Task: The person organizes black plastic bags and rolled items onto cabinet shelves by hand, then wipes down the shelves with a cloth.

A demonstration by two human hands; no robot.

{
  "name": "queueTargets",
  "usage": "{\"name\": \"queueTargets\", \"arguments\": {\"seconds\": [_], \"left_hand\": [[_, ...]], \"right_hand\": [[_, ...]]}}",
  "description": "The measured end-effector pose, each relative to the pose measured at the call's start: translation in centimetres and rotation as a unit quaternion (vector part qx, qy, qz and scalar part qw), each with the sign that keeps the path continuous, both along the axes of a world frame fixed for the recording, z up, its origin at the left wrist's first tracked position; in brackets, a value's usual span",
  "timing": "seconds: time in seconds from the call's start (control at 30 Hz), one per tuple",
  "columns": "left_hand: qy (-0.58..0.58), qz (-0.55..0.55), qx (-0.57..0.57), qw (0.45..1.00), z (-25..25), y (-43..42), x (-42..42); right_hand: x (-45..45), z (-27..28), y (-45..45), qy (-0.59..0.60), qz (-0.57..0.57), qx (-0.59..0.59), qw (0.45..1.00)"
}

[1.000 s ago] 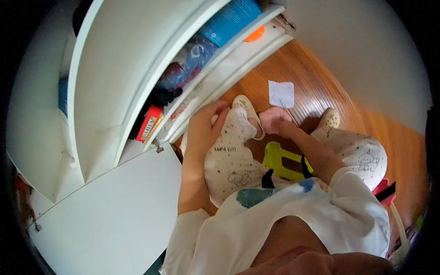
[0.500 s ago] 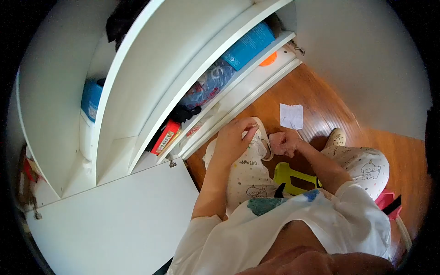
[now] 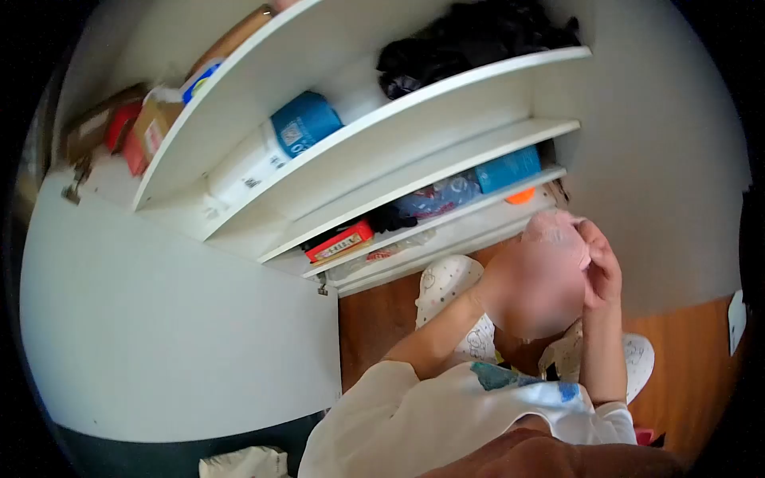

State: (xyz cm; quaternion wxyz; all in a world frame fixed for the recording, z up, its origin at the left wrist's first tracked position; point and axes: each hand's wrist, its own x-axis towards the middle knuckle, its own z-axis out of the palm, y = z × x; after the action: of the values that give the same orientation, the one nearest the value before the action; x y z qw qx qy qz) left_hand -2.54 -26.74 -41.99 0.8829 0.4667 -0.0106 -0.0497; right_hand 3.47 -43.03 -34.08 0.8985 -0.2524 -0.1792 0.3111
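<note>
A pink crumpled cloth [image 3: 551,226] is held up in front of me, over my knees. My right hand [image 3: 603,267] has its fingers closed on the right side of it. My left hand [image 3: 498,291] is raised on the other side, just below the cloth. A blurred patch covers its fingers and the lower part of what is between my hands, so I cannot see its grip.
An open cabinet holds a blue-and-white pack [image 3: 303,123], black bags [image 3: 470,44], a red box [image 3: 340,241], a blue box [image 3: 508,169] and an orange item [image 3: 520,196]. Its open door [image 3: 191,319] is at left. A white panel [image 3: 661,175] stands at right.
My right hand has lifted the pink cloth from low near the floor. My left hand has left my knee and come up beside it. The view has shifted, showing more of the upper shelves.
</note>
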Motion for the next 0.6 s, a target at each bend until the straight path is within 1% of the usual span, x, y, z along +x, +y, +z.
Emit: {"name": "queueTargets", "arguments": {"seconds": [0.03,0.07,0.1,0.13,0.17,0.2,0.23,0.27,0.3,0.33,0.37,0.4,0.43,0.47,0.5,0.53,0.57,0.6], "left_hand": [[-0.015,0.001,-0.030,0.999,0.1,0.2,-0.4],[-0.021,0.066,0.004,0.998,0.3,0.6,-0.8],[-0.028,0.076,0.006,0.997,-1.0,2.6,-0.6],[-0.086,0.080,0.000,0.993,-3.4,6.0,-0.3],[-0.116,0.088,0.001,0.989,-2.7,8.3,-1.1],[-0.146,0.096,0.001,0.984,-1.9,10.6,-1.8],[-0.198,0.190,0.077,0.958,1.7,12.2,-3.9],[-0.244,0.278,0.153,0.916,5.7,14.0,-6.3],[-0.286,0.358,0.228,0.859,8.5,16.1,-8.4],[-0.262,0.490,0.212,0.804,10.8,16.6,-8.6],[-0.219,0.612,0.195,0.734,13.2,17.2,-8.8],[-0.234,0.671,0.295,0.639,13.9,18.8,-8.0],[-0.245,0.712,0.387,0.532,14.3,20.9,-7.3],[-0.248,0.706,0.387,0.539,14.1,22.9,-6.1],[-0.200,0.706,0.571,0.368,13.6,24.9,-4.7],[-0.145,0.661,0.716,0.171,13.3,25.6,-3.3],[-0.158,0.657,0.716,0.176,12.5,25.7,-2.1],[-0.182,0.673,0.694,0.182,12.1,25.4,-1.0]], "right_hand": [[-0.5,0.9,-0.1,-0.012,-0.019,-0.036,0.999],[-0.7,1.3,-0.2,-0.060,-0.023,-0.065,0.996],[-0.7,0.8,-0.7,-0.067,-0.013,-0.062,0.996],[-0.2,-0.4,-1.8,-0.089,-0.015,-0.128,0.988],[0.1,-1.4,-2.8,-0.113,-0.018,-0.193,0.975],[0.5,-2.4,-3.7,-0.067,-0.021,-0.232,0.970],[0.8,-3.6,-4.8,-0.021,-0.026,-0.270,0.962],[1.0,-5.0,-5.8,-0.005,-0.043,-0.292,0.956],[1.4,-6.5,-6.7,0.012,-0.062,-0.312,0.948],[1.7,-8.2,-7.8,0.013,-0.058,-0.309,0.949],[2.0,-9.9,-9.0,0.039,-0.062,-0.303,0.950],[2.0,-11.0,-9.5,0.066,-0.070,-0.298,0.950],[2.0,-11.7,-9.5,0.071,-0.076,-0.295,0.950],[2.1,-12.3,-9.8,0.099,-0.085,-0.313,0.941],[2.2,-12.9,-10.2,0.128,-0.097,-0.329,0.930],[2.3,-13.3,-10.1,0.134,-0.108,-0.325,0.930],[2.4,-13.5,-9.6,0.150,-0.110,-0.316,0.930],[2.5,-13.5,-9.0,0.166,-0.113,-0.306,0.931]]}}
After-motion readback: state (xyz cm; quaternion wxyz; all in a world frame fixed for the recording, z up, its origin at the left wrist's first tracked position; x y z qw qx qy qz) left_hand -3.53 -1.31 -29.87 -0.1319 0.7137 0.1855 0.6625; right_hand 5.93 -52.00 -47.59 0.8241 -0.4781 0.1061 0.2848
